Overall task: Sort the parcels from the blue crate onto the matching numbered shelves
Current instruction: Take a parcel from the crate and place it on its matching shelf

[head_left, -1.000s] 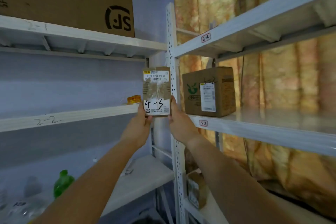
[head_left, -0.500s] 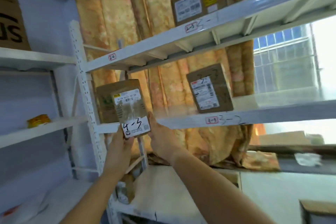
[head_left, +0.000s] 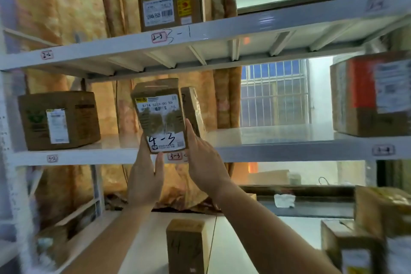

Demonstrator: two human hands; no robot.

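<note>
Two shelves fill the view: the upper shelf [head_left: 266,22], whose edge is marked 3-1, and the middle shelf [head_left: 278,149], whose tag just behind the parcel reads 3-3. Neither matches the 4-3 written on the parcel [head_left: 161,115], so the chief risk is a wrong drop: the box is raised right in front of the 3-3 bay, and the shared last digit could lead the person to slide it in there.

A lower surface [head_left: 151,236] carries a small box [head_left: 186,244] with a scrawl that may start with a 4; blur makes that uncertain, and a hasty reading could misplace the parcel too.

A box [head_left: 59,119] sits at the left of the middle shelf, and a slim box [head_left: 193,107] stands directly behind the parcel; pushing forward could knock it over.

The left hand [head_left: 144,180] pinches the parcel's lower edge, and the right hand [head_left: 205,162] presses its right side with fingers straight. That hold is light, low on a tall tilted box, so it could tip or slip.
</note>
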